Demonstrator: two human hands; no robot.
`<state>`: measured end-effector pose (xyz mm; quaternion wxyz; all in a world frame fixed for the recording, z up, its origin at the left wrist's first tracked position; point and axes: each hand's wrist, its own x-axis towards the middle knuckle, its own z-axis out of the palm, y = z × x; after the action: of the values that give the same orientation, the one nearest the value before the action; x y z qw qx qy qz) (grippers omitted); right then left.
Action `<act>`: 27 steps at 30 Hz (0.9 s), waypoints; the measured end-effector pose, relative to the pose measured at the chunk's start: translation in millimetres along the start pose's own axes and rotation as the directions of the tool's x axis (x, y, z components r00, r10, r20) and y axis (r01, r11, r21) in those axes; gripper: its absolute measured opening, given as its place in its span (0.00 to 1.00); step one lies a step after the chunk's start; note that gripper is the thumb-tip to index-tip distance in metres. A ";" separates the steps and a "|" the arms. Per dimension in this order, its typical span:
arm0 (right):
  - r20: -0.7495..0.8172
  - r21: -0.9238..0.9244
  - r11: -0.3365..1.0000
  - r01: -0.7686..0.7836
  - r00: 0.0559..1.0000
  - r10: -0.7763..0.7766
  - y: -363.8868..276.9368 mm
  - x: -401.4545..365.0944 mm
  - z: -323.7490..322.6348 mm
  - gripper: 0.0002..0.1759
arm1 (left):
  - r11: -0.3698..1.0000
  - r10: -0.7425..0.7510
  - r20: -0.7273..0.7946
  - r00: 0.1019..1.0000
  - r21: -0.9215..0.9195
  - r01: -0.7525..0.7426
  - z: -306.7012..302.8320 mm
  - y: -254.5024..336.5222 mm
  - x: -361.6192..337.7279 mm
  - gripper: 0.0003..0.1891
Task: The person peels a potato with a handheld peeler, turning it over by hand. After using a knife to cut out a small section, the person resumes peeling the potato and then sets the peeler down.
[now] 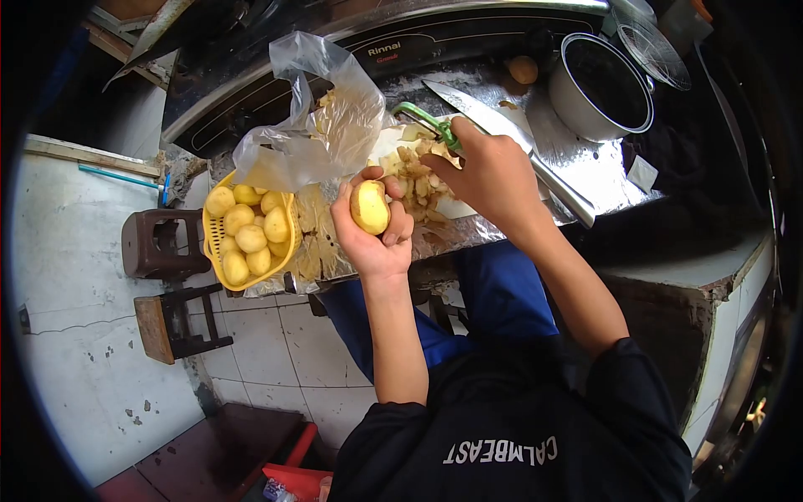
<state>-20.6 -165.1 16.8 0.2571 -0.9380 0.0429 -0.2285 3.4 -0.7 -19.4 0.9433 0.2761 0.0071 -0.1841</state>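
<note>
In my left hand [372, 230] lies a partly peeled potato [370, 207], yellow where bare, with brown skin along one side. My fingers curl round it. A green-handled peeler [422, 117] is gripped in my right hand [495, 171], held above the counter and apart from the potato. Beneath it, a heap of potato peelings [425, 177] lies on a pale surface. To the left of my left hand, a yellow basket [291, 243] holds several peeled potatoes [250, 238]. A clear plastic bag [314, 151] with some scraps inside stands between the basket and the peelings.
A large knife [535, 151] lies behind my right hand on the foil-covered counter. Farther right stand a deep pot [577, 117] and a wire strainer [657, 54]. One brown round item [524, 69] sits at the back. Low stools [155, 243] stand on the floor at left.
</note>
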 end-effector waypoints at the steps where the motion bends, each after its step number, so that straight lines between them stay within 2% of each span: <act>1: 0.056 -0.003 0.999 -0.051 0.997 0.052 1.6 -0.3 -4.3 0.20 | 1.000 0.003 -0.020 1.000 -0.009 -0.003 0.1 1.3 -0.3 0.22; 5: 0.064 0.081 0.993 -0.088 0.995 0.083 -3.2 -10.2 -10.1 0.22 | 0.998 -0.005 0.030 1.000 -0.057 0.006 5.2 -2.0 1.0 0.20; 7: 0.108 0.192 0.973 -0.131 0.988 0.112 -14.1 -13.9 -9.9 0.23 | 0.996 0.007 -0.114 0.993 -0.087 -0.017 16.1 -7.7 -0.6 0.19; 8: 0.105 0.193 0.973 -0.130 0.988 0.111 -15.4 -12.0 -10.4 0.23 | 0.996 0.008 -0.111 0.994 -0.085 -0.018 16.2 -7.6 -0.5 0.19; 11: 0.190 0.188 0.942 -0.277 0.952 0.242 -14.5 -5.3 -13.6 0.23 | 0.997 -0.015 -0.032 0.999 -0.080 0.013 14.2 -6.7 -2.5 0.18; 14: 0.113 0.206 0.955 -0.212 0.975 0.192 -3.4 -9.2 -11.9 0.21 | 0.991 -0.009 -0.065 0.998 -0.135 0.000 10.3 -3.6 -2.0 0.17; 16: 0.141 0.239 0.944 -0.228 0.970 0.198 1.1 -11.3 -12.7 0.22 | 0.984 -0.030 -0.011 0.999 -0.177 0.028 3.7 -4.0 0.1 0.16; 19: 0.106 0.172 0.969 -0.177 0.981 0.161 2.4 -13.3 -11.8 0.23 | 0.980 -0.042 0.027 0.999 -0.195 0.047 3.3 -7.6 0.4 0.16; 20: 0.159 0.252 0.946 -0.203 0.973 0.166 -1.7 -13.3 -15.0 0.23 | 0.980 -0.039 0.024 0.999 -0.195 0.043 7.2 -10.0 0.3 0.16; 21: 0.210 0.327 0.917 -0.227 0.964 0.164 -4.9 -12.8 -16.7 0.24 | 0.982 -0.025 -0.111 0.994 -0.187 0.004 13.2 -14.8 2.1 0.16; 22: 0.209 0.329 0.918 -0.222 0.965 0.159 -9.2 -15.2 -14.0 0.24 | 0.984 -0.011 -0.244 0.970 -0.174 -0.032 18.1 -16.6 3.1 0.16; 23: 0.190 0.419 0.901 -0.113 0.981 0.035 -15.3 -20.1 -8.5 0.26 | 0.991 -0.007 -0.166 0.986 -0.134 -0.016 13.6 -16.4 3.3 0.17; 24: 0.157 0.502 0.865 -0.005 0.984 -0.086 -21.1 -25.3 -3.8 0.28 | 0.991 -0.006 -0.164 0.986 -0.135 -0.017 10.5 -18.2 2.6 0.17; 25: 0.152 0.493 0.870 0.032 0.981 -0.122 -25.8 -30.4 -1.1 0.35 | 0.996 -0.024 -0.270 0.963 -0.093 -0.001 13.5 -19.0 1.6 0.18; 26: 0.150 0.492 0.870 0.034 0.981 -0.122 -24.3 -31.4 0.2 0.35 | 0.998 -0.038 -0.374 0.927 -0.053 0.020 15.4 -19.4 1.0 0.18; 27: 0.166 0.475 0.880 0.001 0.982 -0.090 -23.2 -33.1 1.5 0.38 | 0.999 0.030 -0.314 0.949 0.030 -0.022 5.1 -22.1 4.5 0.22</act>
<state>-50.3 -137.8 13.9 0.4754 -0.8647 -0.0600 -0.1508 -0.7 -22.1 -27.1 0.9287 0.3145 0.1514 -0.1254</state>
